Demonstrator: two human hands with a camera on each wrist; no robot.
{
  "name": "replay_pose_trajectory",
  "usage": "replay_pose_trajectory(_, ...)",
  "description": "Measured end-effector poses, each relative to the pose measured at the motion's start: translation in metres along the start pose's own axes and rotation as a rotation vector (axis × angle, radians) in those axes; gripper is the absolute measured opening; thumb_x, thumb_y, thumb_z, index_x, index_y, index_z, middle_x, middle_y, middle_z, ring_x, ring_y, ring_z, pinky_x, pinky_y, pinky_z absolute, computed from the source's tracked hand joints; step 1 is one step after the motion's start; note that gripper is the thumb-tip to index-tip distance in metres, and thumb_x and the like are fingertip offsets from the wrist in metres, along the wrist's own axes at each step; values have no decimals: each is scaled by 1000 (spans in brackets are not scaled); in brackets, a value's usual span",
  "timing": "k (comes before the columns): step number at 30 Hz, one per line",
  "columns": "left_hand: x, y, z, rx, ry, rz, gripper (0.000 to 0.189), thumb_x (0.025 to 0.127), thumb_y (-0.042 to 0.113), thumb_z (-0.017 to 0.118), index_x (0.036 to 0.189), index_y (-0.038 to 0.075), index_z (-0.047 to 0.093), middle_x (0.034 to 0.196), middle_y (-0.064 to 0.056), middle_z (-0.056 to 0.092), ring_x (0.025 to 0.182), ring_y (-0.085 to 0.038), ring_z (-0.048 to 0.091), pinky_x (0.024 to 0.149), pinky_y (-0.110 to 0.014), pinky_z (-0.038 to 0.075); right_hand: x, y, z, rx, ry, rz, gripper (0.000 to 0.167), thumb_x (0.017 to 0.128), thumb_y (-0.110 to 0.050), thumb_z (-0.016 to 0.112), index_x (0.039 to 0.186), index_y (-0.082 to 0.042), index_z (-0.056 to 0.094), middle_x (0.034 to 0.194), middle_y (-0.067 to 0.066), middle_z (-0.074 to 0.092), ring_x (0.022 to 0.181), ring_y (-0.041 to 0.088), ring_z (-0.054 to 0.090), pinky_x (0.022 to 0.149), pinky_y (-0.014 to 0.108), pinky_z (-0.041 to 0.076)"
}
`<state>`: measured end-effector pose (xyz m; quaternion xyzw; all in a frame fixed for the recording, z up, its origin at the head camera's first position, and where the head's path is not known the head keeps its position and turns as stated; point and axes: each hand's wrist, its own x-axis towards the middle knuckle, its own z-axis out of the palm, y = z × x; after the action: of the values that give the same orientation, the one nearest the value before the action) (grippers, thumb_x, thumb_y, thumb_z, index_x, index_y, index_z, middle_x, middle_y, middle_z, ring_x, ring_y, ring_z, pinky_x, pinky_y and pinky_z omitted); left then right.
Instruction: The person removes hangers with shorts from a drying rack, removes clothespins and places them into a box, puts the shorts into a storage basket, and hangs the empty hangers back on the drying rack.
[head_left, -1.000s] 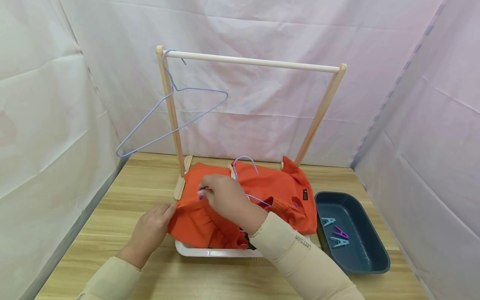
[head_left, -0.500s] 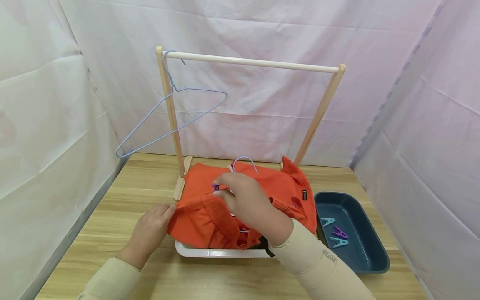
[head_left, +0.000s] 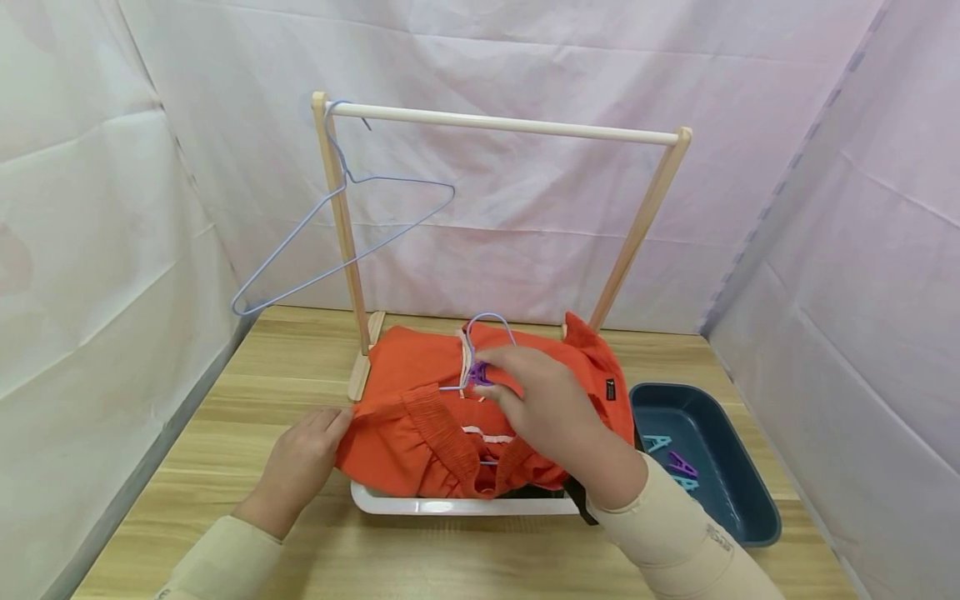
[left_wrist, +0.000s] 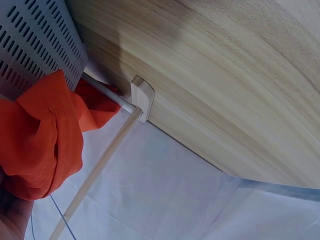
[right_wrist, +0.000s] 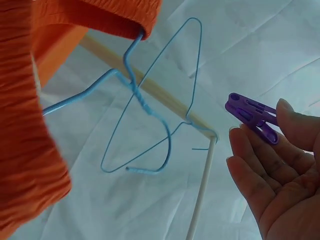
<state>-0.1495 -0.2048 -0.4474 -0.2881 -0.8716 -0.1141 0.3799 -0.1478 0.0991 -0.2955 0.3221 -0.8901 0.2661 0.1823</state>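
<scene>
At the left edge of a bright orange cloth garment [head_left: 393, 446], draped over a white plastic basket [head_left: 465, 506], a person's bare left hand [head_left: 303, 458] grips the fabric, best held lightly so the cloth lies flat. Over the garment's middle, near a pale-blue wire hanger [head_left: 491, 315], the bare right hand [head_left: 547, 404] pinches a purple plastic clothespin [head_left: 478, 374]; squeezing its handles squarely should avoid snags. Right of the garment, a dark-blue rectangular tray [head_left: 735, 475] holds more clothespins [head_left: 682, 464].
</scene>
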Motion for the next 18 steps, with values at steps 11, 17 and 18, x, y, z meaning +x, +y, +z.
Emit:
replay_pose_trajectory(11, -1, -1, 1, -1, 6, 6, 34, 69, -19, 65, 101, -9, 66, 83, -19, 65, 72, -33, 63, 61, -44, 57, -25, 22, -16, -40, -10, 161, 45, 79, -12, 79, 121, -6, 64, 114, 7, 67, 106, 24, 63, 85, 39, 56)
replay_pose_trajectory(17, -3, -1, 3, -2, 19, 11, 28, 75, -17, 61, 101, -9, 65, 83, -20, 64, 71, -33, 63, 61, -44, 57, -35, 35, -27, -74, 30, 215, 43, 80, -13, 79, 119, -4, 64, 112, 10, 68, 99, 25, 65, 80, 41, 57)
replay_pose_trajectory(18, -3, -1, 3, -4, 19, 11, 29, 74, -17, 62, 101, -9, 65, 84, -20, 64, 72, -34, 63, 61, -44, 57, -36, 38, -29, -79, 27, 228, 43, 80, -13, 78, 120, -4, 64, 111, 10, 68, 97, 25, 65, 78, 40, 57)
